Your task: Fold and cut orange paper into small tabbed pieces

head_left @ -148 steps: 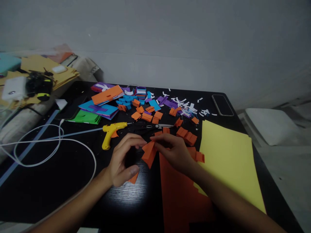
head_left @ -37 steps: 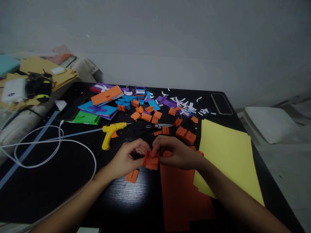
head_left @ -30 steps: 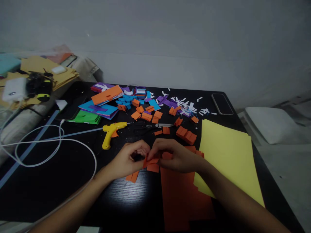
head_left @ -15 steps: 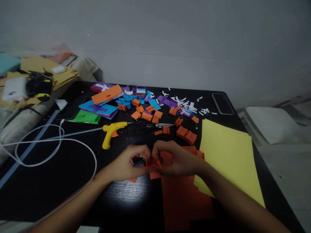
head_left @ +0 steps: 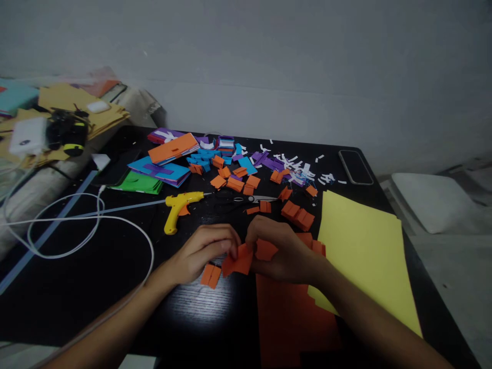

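Between my two hands is a small orange piece of paper (head_left: 238, 260) with creases in it. My left hand (head_left: 205, 251) pinches its upper left side with the fingertips. My right hand (head_left: 280, 251) has its fingers closed on the right edge; the exact grip is partly hidden. Just below my left hand lies a small folded orange paper piece (head_left: 210, 275) on the black table (head_left: 215, 333). Under my right hand and forearm is a large orange sheet (head_left: 292, 318).
A yellow glue gun (head_left: 179, 207) and scissors (head_left: 249, 199) lie beyond my hands. Several folded orange pieces (head_left: 298, 215) and white paper scraps (head_left: 295, 166) are scattered behind. Yellow sheets (head_left: 361, 246) and a phone (head_left: 355, 166) lie right; a white cable (head_left: 148, 241) loops left.
The orange paper has turned and opened out, showing a broader face. My left fingers have shifted from curled around it to its upper edge, uncovering the folded piece below.
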Motion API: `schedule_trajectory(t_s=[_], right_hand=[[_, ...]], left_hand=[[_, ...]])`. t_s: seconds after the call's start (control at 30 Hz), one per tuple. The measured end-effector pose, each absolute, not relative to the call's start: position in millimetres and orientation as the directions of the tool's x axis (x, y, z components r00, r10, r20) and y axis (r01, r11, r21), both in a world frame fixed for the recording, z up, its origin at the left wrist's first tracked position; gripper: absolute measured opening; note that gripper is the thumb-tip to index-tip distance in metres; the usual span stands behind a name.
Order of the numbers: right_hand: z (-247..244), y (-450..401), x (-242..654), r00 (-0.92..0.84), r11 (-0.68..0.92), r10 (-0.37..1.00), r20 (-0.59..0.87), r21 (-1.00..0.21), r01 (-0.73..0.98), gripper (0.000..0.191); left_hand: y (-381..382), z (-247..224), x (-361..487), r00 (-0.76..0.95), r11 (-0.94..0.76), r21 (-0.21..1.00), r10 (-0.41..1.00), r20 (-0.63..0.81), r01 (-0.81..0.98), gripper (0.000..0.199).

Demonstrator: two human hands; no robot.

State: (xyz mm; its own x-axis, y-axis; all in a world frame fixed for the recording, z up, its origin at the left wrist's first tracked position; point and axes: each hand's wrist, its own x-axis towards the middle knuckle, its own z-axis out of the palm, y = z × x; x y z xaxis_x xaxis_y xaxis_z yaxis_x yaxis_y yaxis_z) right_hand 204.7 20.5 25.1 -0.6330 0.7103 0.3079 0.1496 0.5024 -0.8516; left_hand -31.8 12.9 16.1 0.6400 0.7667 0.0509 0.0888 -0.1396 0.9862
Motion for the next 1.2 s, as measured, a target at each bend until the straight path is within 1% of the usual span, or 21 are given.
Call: schedule_trajectory(t_s=[0.03, 0.1, 0.17, 0.27, 0.47, 0.6, 0.7, 0.8, 0.9, 0.97, 1.03, 1.07, 1.13, 1.2], right_hand=[[25.0, 20.0, 204.1, -0.641, 0.510, 0.703, 0.308, -0.846, 0.153, 0.024], [24.4, 19.2, 202.8, -0.655, 0.529, 0.688, 0.313, -0.834, 0.157, 0.024], [23.4, 18.5, 201.4, -0.670, 0.552, 0.667, 0.325, -0.820, 0.151, 0.024], [22.0, 18.0, 199.9, -0.686, 0.587, 0.641, 0.346, -0.796, 0.148, 0.024], [20.9, 16.9, 198.6, -0.706, 0.592, 0.627, 0.330, -0.791, 0.155, 0.026], [21.5, 15.7, 198.3, -0.697, 0.591, 0.633, 0.336, -0.791, 0.155, 0.027], [24.9, 15.8, 199.2, -0.683, 0.555, 0.663, 0.306, -0.813, 0.174, 0.028], [28.0, 18.1, 201.3, -0.652, 0.469, 0.715, 0.251, -0.864, 0.181, 0.032], [27.3, 21.9, 202.8, -0.601, 0.292, 0.790, 0.123, -0.937, 0.192, 0.030], [25.5, 24.1, 202.6, -0.557, 0.130, 0.831, -0.005, -0.971, 0.203, 0.021], [23.9, 25.5, 201.5, -0.540, -0.008, 0.834, -0.113, -0.981, 0.193, 0.007], [23.5, 25.8, 200.9, -0.547, -0.057, 0.824, -0.148, -0.982, 0.180, 0.007], [23.2, 26.1, 200.0, -0.569, -0.128, 0.801, -0.188, -0.981, 0.143, 0.018], [23.5, 26.1, 200.0, -0.582, -0.176, 0.785, -0.210, -0.978, 0.115, 0.023]], left_hand=[[12.8, 15.6, -30.8, 0.616, -0.123, 0.985, 0.788, 0.021, 0.124, 0.035], [12.0, 13.3, -28.4, 0.581, -0.089, 0.979, 0.814, -0.034, 0.182, 0.032], [11.0, 10.9, -26.5, 0.567, -0.060, 0.975, 0.821, -0.074, 0.214, 0.021], [10.4, 9.4, -25.8, 0.568, -0.044, 0.973, 0.817, -0.096, 0.228, 0.004], [11.2, 9.8, -26.7, 0.578, -0.058, 0.980, 0.813, -0.064, 0.191, 0.014], [11.8, 9.9, -25.8, 0.582, -0.025, 0.988, 0.810, -0.069, 0.151, 0.005], [12.4, 9.7, -26.4, 0.568, -0.027, 0.987, 0.820, -0.070, 0.160, 0.001], [12.5, 9.1, -27.8, 0.529, -0.014, 0.984, 0.844, -0.085, 0.179, 0.004], [12.5, 8.8, -28.4, 0.494, -0.031, 0.981, 0.867, -0.068, 0.190, 0.004], [12.8, 8.9, -28.3, 0.485, -0.083, 0.976, 0.874, -0.026, 0.201, 0.005], [13.3, 9.1, -28.2, 0.483, -0.161, 0.960, 0.875, 0.031, 0.229, 0.006], [13.5, 9.3, -28.3, 0.485, -0.206, 0.948, 0.872, 0.064, 0.244, 0.006], [13.4, 9.6, -28.5, 0.496, -0.291, 0.918, 0.859, 0.126, 0.271, 0.005], [12.7, 10.1, -28.9, 0.511, -0.358, 0.889, 0.842, 0.174, 0.287, 0.005]])
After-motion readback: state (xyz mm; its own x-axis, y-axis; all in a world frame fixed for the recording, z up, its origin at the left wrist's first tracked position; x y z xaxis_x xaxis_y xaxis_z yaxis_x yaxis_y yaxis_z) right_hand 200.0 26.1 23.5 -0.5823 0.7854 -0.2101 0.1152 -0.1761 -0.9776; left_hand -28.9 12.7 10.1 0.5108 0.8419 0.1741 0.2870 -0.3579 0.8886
